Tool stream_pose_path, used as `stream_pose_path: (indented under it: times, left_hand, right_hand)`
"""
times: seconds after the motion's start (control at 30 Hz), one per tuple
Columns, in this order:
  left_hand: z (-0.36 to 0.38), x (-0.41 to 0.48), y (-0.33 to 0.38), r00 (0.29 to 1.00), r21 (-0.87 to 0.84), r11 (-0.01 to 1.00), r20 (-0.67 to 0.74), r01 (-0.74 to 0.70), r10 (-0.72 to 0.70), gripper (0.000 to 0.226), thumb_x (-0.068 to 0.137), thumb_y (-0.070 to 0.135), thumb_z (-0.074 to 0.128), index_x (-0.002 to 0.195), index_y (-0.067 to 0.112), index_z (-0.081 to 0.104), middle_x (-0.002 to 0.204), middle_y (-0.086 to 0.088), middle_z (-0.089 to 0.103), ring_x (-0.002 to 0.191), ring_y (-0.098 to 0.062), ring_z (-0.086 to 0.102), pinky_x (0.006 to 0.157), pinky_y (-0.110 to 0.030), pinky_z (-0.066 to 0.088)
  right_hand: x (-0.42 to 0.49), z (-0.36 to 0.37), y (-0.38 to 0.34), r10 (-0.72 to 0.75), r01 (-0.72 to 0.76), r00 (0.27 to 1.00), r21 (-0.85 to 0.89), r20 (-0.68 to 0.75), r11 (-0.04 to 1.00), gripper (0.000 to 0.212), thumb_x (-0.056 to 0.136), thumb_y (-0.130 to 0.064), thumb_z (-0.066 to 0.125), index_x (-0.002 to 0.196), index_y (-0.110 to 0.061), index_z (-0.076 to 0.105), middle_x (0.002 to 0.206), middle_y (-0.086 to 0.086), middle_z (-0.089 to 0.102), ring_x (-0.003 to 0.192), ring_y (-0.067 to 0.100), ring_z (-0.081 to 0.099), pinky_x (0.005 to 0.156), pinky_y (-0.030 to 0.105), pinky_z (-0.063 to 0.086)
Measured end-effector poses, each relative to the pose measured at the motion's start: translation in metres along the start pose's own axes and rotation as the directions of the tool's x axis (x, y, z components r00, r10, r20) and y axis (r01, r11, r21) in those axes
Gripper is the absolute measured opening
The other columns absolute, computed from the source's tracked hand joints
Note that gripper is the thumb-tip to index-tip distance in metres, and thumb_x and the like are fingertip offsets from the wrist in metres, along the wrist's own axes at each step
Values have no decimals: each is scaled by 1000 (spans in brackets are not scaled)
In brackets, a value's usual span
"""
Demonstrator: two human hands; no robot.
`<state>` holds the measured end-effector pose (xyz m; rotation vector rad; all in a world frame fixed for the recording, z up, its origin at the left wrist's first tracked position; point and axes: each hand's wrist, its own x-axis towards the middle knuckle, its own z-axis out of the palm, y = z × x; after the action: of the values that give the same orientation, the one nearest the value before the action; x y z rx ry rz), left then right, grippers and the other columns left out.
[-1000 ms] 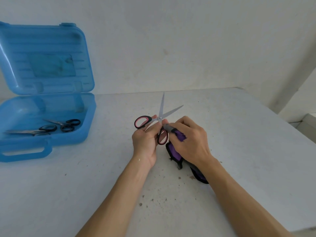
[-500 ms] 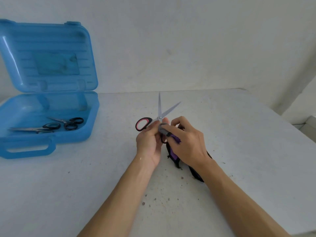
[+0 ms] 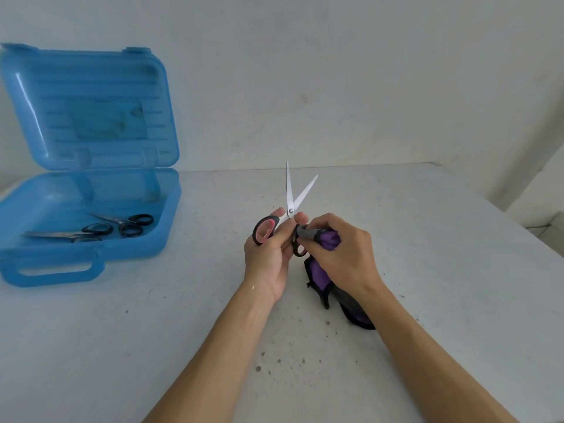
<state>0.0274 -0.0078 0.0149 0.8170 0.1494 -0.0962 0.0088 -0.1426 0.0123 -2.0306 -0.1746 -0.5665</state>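
As seen from the head cam: shows scissors (image 3: 291, 206) (pink/black handles) raised just above table (image 3: 427, 270) centre, blades parted in a narrow V, tips up & away. L grip (image 3: 268, 257) closed round the handle by the pink loop, thumb near pivot. R grip (image 3: 345, 254) curled round purple fabric item (image 3: 331, 241), its grey end at the lower handle loop. More purple/black fabric (image 3: 319, 276) on table under R wrist; cannot tell if same piece. Far L: open blue case (image 3: 91, 261), lid upright, w/ two black-handled pairs (image 3: 122, 223) inside.
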Motion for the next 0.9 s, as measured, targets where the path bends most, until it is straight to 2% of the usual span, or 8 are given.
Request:
stream_pose_path:
  times: [0.13, 0.3, 0.4, 0.5, 0.6, 0.77, 0.8, 0.9]
  left_hand:
    - [-3, 3, -2, 1000, 33, 999, 29, 0, -1, 41, 98, 1, 62, 138, 0, 55, 112, -20, 76, 93, -26, 73, 72, -30, 56]
    - [-5, 4, 9, 989, 158, 987, 143, 5, -28, 37, 95, 0, 65, 132, 2, 61, 116, -22, 75, 110, -33, 73, 95, -40, 59]
    - [-8, 3, 22, 966, 268, 962, 233, 47, -112, 29, 99, 11, 60, 125, 2, 66, 119, -21, 74, 114, -35, 71, 97, -44, 57]
    - [-10, 3, 29, 960, 370, 928, 237, 52, -148, 31, 101, 24, 56, 124, 7, 69, 115, -17, 76, 93, -26, 75, 76, -31, 62]
    - [-8, 2, 25, 974, 507, 862, 190, 9, -122, 26, 98, 27, 63, 115, 9, 74, 105, -17, 78, 65, -22, 63, 55, -25, 51]
    - [-5, -3, 16, 985, 626, 773, 173, -99, -14, 25, 94, 37, 70, 99, 15, 82, 96, -4, 80, 44, -21, 39, 45, -26, 35]
    - [-5, -3, 13, 986, 629, 769, 166, -118, 16, 24, 93, 39, 71, 96, 18, 83, 95, -6, 80, 43, -20, 36, 44, -26, 31]
    - [-6, -1, 7, 988, 630, 763, 128, -147, 84, 23, 91, 43, 72, 90, 23, 84, 105, -35, 68, 41, -18, 27, 42, -25, 26]
  right_hand:
    - [-1, 0, 0, 41, -42, 999, -48, -18, 998, 21, 80, -16, 84, 94, -22, 69, 81, -10, 73, 76, 8, 69, 68, 23, 58]
    - [3, -11, 0, 70, -70, 996, 6, -60, 998, 30, 75, -6, 84, 97, -19, 70, 87, -12, 72, 80, 5, 68, 68, 13, 54]
    - [6, -26, 3, 54, -55, 994, -8, -99, 998, 32, 74, -2, 83, 97, -22, 72, 91, -13, 73, 82, 6, 68, 71, 15, 56]
    - [9, -38, 8, 29, -31, 998, -43, -50, 999, 34, 74, 0, 81, 97, -24, 73, 93, -14, 74, 84, 6, 69, 74, 17, 57]
    - [8, -40, 10, -47, 49, 999, -89, 23, 995, 33, 75, 2, 81, 99, -20, 75, 94, -12, 74, 86, 6, 68, 73, 13, 55]
    - [8, -36, 10, -212, 225, 972, -140, 104, 964, 34, 73, 2, 83, 101, -14, 76, 94, -10, 72, 87, 2, 66, 76, 9, 51]
    - [8, -35, 11, -235, 249, 966, -149, 107, 957, 33, 73, 2, 83, 101, -14, 76, 94, -9, 72, 86, 3, 66, 76, 10, 51]
    - [9, -31, 16, -314, 311, 949, -239, 25, 920, 30, 77, -3, 83, 105, -11, 76, 103, -2, 70, 85, 9, 65, 76, 23, 57]
